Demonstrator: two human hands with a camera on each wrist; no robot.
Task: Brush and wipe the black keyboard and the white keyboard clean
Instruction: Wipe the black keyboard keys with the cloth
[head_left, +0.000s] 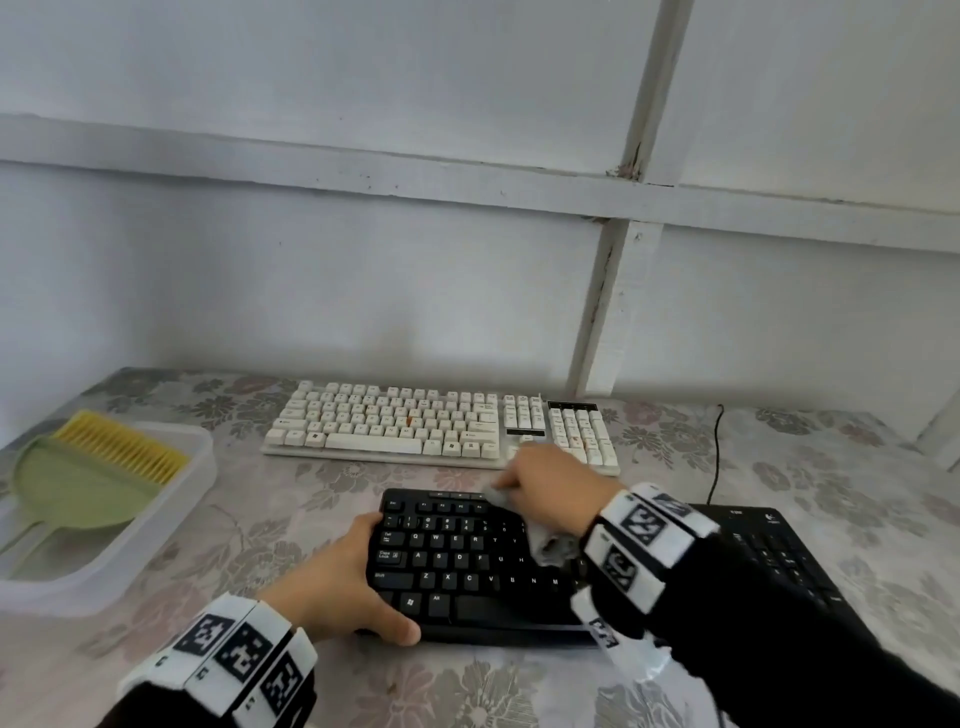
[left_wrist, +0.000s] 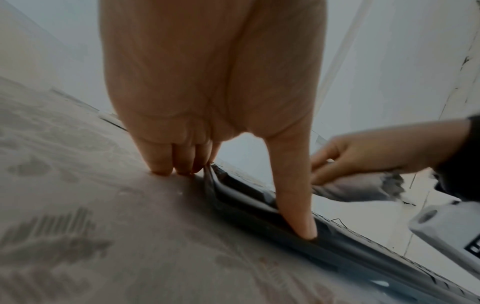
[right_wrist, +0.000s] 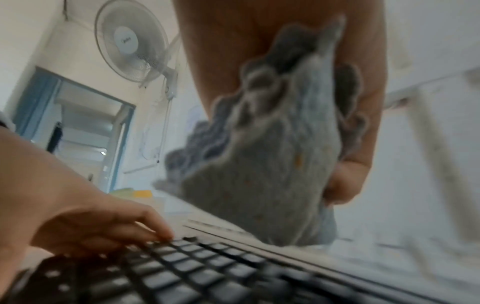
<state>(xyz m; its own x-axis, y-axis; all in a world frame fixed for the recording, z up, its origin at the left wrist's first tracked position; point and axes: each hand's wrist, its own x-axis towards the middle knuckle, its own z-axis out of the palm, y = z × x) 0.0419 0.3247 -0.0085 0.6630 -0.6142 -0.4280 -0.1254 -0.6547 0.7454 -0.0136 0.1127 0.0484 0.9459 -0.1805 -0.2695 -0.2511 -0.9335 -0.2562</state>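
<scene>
The left hand (head_left: 343, 577) grips the black keyboard's (head_left: 457, 566) left end; the right hand (head_left: 550, 488) clutches a grey cloth (head_left: 550, 545) on its far keys.

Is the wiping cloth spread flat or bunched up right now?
Bunched. The grey cloth hangs crumpled from the right hand, which holds it over the black keyboard.

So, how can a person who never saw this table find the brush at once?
Start at the table and look to its left edge, where a clear plastic tray sits beside the white keyboard. The brush lies inside it on a green dustpan. Its yellow bristles are the only bright colour there.
</scene>
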